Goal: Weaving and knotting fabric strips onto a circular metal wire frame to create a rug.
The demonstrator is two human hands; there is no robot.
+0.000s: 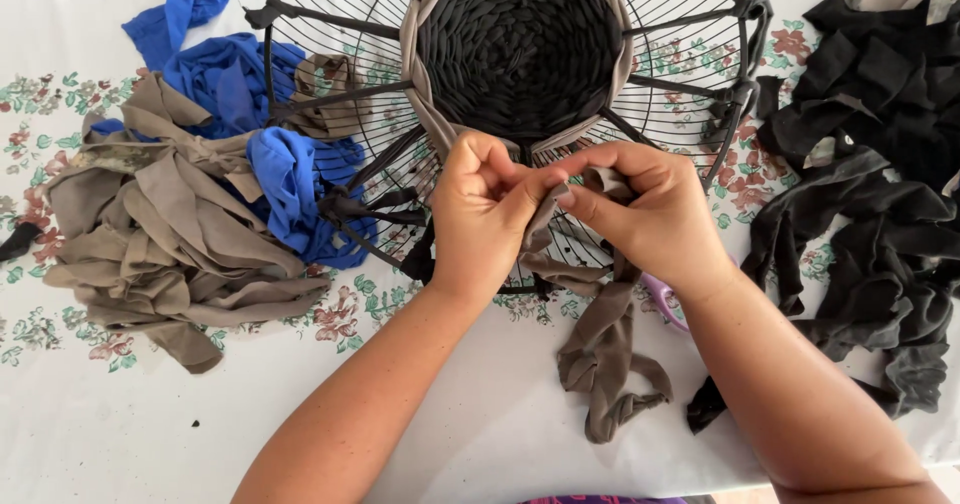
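Note:
A round black wire frame lies on the table, its centre filled with a woven black fabric disc edged by a taupe fabric band. My left hand and my right hand meet at the frame's near edge, both pinching a taupe fabric strip. The strip runs from my fingers down onto the table and ends in a loose loop near the front edge.
A heap of taupe strips and blue strips lies at the left. Black strips are piled at the right. A purple object peeks out under my right wrist. The tablecloth is white with flowers.

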